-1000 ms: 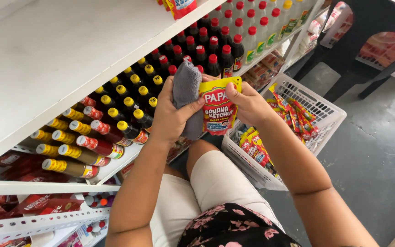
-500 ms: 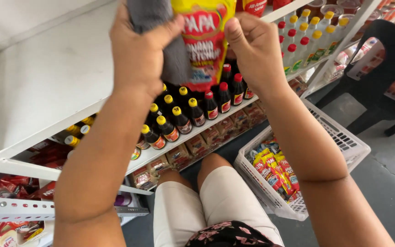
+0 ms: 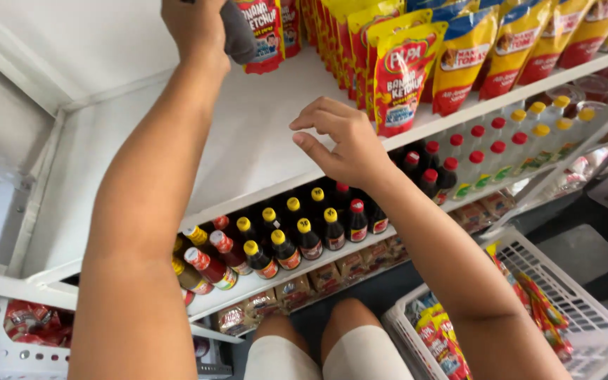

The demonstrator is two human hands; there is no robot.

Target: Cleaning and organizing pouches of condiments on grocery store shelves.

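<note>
Ketchup pouches (image 3: 399,77) are ranged along the white shelf (image 3: 248,148). Left hand (image 3: 195,28) raised — closed on a grey cloth (image 3: 237,32); right hand (image 3: 343,144) open, nothing held.

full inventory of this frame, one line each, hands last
Grey cloth: one, in left hand, top shelf.
Ketchup pouch: one, yellow-red, front of a pouch row.
Other pouches: several, yellow, blue, red, top shelf right.
White shelf: one, bare part centre.
Dark bottles: many, yellow or red caps, lower shelf.
Clear bottles: several, right.
White basket: one, floor right, holding sachets.
Left hand: grips cloth.
Right hand: open, at shelf edge.
</note>
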